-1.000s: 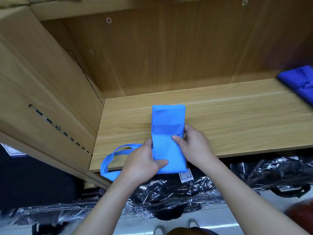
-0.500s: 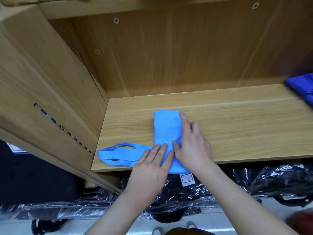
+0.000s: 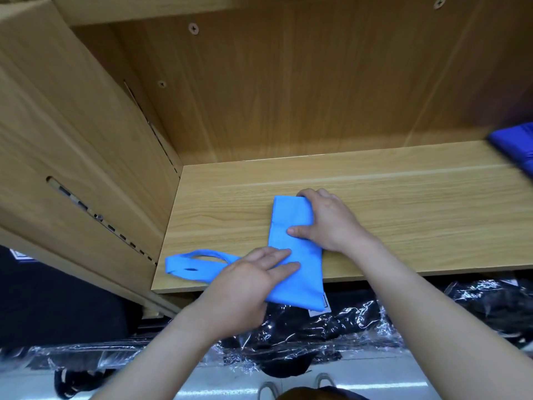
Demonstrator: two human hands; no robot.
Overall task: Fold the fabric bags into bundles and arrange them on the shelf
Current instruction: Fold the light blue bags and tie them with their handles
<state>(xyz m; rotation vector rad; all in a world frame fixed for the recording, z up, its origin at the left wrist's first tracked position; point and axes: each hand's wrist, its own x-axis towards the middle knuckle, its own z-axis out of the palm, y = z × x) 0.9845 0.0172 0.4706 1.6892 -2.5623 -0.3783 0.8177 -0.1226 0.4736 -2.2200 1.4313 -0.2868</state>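
Two hands on one light-blue fabric bag [image 3: 291, 246], folded to a long narrow strip and laid front to back on the wooden shelf board [image 3: 418, 215], its near end hanging out past the front edge. Left hand [image 3: 245, 281] flat on the near half: fingers straight and pressed together, tips reaching about the middle of the strip, palm hiding the place where the handles [image 3: 196, 265] meet the cloth. Right hand [image 3: 328, 223] on the far half, with the thumb laid across the top of the fabric pointing left and the other fingers curled round the far right corner, tips tucked out of sight at the end fold, so that the strip's right edge is covered there. Handles trailing left from under the left hand, flat on the board, loops stopping just short of the front left corner. At the overhanging near corner, a white label [image 3: 325, 301], print too small to read. Well apart at the right border, a dark blue fabric bundle [image 3: 513, 145], blurred. To the left, the cabinet side panel [image 3: 86, 134] with a slotted rail; behind, the back panel [image 3: 288, 96] dotted with screw heads. Below the board, black goods in clear plastic wrap [image 3: 331, 333], and two shoe tips [image 3: 266, 389] on the floor.
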